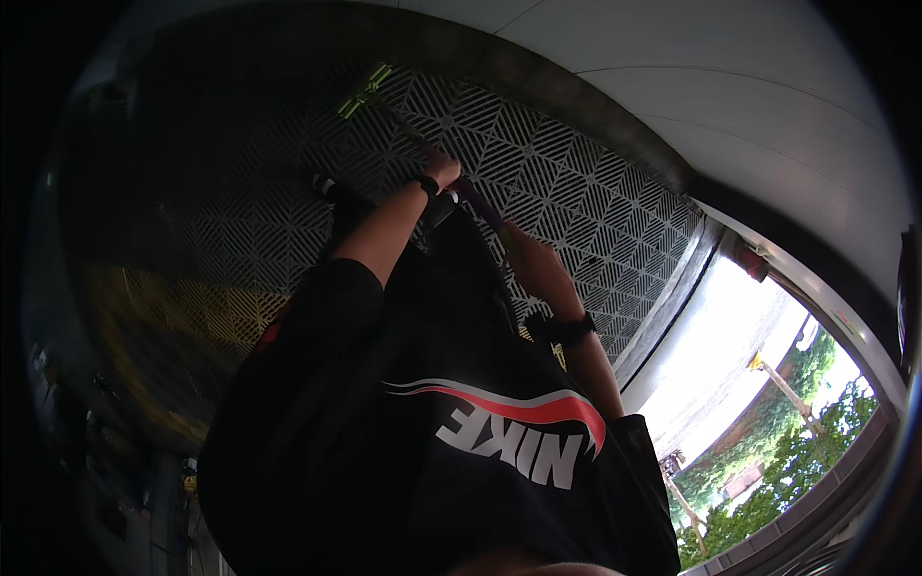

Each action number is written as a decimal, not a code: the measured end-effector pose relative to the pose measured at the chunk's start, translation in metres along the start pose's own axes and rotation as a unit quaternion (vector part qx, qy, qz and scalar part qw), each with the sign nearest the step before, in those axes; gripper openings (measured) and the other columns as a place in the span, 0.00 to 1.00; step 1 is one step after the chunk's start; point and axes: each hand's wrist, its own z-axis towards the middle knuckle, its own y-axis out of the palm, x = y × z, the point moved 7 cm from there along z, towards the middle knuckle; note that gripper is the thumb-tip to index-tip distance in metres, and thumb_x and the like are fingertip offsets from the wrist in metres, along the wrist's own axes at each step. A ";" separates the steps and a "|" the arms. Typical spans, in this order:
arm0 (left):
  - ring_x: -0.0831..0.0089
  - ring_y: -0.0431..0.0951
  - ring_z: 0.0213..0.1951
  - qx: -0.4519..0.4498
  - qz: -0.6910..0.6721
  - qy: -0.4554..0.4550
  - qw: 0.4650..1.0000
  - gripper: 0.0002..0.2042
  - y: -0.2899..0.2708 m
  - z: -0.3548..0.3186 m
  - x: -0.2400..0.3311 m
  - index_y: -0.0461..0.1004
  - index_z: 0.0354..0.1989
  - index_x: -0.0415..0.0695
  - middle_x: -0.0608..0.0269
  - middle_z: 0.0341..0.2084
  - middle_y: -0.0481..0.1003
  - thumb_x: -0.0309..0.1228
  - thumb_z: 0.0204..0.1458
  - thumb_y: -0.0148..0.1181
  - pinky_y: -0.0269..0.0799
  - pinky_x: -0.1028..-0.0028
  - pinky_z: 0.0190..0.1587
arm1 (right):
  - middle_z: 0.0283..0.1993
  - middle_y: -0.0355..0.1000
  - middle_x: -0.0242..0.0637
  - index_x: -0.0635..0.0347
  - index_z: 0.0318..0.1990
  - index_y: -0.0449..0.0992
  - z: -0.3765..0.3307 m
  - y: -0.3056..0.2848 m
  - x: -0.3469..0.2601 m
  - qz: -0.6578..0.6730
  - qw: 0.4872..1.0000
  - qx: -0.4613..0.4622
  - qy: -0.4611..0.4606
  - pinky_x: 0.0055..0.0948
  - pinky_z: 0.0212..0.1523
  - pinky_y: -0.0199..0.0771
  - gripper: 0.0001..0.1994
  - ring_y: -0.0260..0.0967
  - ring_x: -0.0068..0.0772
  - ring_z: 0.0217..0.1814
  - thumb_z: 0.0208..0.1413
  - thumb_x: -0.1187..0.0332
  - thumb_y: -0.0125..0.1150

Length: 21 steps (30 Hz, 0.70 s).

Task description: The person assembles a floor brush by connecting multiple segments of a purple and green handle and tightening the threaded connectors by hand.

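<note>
Yellow-green head (364,91) of long-handled tool (480,204) over grey slatted floor tiles (499,128); floor contact unconfirmed. Your left hand (442,170), right hand (538,264) grip handle, spaced apart. Advisable: head flat, pressure even, slats not snagged.

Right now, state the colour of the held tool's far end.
The tool's far end is bright yellow-green, seen in the head view.

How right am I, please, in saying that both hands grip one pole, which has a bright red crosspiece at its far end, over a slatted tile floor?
Only the colour is wrong: the head view shows a yellow-green crosspiece, not a red one. The left hand and right hand do grip one pole over a slatted tile floor.
</note>
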 end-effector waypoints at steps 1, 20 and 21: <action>0.48 0.81 0.43 -0.002 -0.039 0.025 0.999 0.15 -0.013 0.010 0.027 0.72 0.53 0.37 0.49 0.42 0.79 0.32 0.61 0.57 0.80 0.41 0.41 | 0.44 0.76 0.61 0.55 0.68 0.65 -0.023 -0.002 0.015 -0.014 0.999 -0.017 0.025 0.50 0.46 0.77 0.24 0.77 0.61 0.46 0.64 0.64 0.51; 0.62 0.62 0.25 0.352 -0.358 -0.163 0.850 0.20 0.048 -0.126 -0.069 0.60 0.25 0.42 0.58 0.23 0.60 0.41 0.64 0.59 0.62 0.54 0.40 | 0.55 0.75 0.53 0.58 0.69 0.64 0.012 0.053 -0.098 -0.058 0.983 -0.026 -0.171 0.41 0.49 0.79 0.27 0.76 0.55 0.52 0.60 0.69 0.58; 0.63 0.63 0.26 0.320 -0.337 -0.177 0.868 0.21 0.073 -0.123 -0.084 0.61 0.25 0.42 0.59 0.23 0.61 0.41 0.61 0.63 0.62 0.57 0.36 | 0.56 0.75 0.53 0.58 0.68 0.65 0.039 0.067 -0.110 -0.048 0.981 -0.047 -0.183 0.42 0.50 0.78 0.27 0.76 0.55 0.53 0.61 0.70 0.57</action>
